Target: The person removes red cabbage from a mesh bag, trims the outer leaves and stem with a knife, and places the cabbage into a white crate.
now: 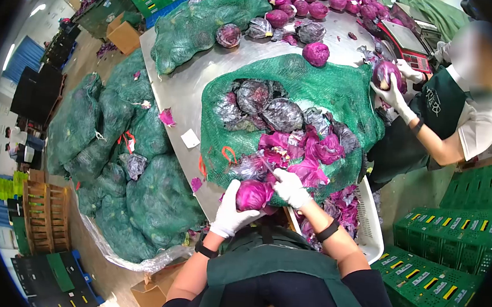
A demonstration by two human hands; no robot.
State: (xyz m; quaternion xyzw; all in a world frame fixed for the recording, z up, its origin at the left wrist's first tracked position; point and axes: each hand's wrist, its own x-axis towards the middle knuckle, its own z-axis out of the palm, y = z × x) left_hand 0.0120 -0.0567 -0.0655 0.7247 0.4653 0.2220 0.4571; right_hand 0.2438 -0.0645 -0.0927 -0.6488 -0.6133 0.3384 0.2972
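Note:
My left hand [231,210], in a white glove, is closed around a red cabbage [254,196] at the table's near edge. Just right of it, my right hand [291,189], also gloved, is closed on what looks like a small knife [269,166], its thin blade pointing up and left. Most of its handle is hidden in the glove. Beyond my hands, an open green mesh bag [319,81] lies spread over the table. Dull, wrapped cabbages [283,114] and loose purple leaves [328,149] rest on it.
A white basket [371,219] of leaves stands below my right arm. A co-worker [431,115] holds a cabbage at the right, near a red scale [402,42]. Full mesh bags [157,198] are piled at left. Green crates [425,280] stand at right. Trimmed cabbages [319,10] line the far side.

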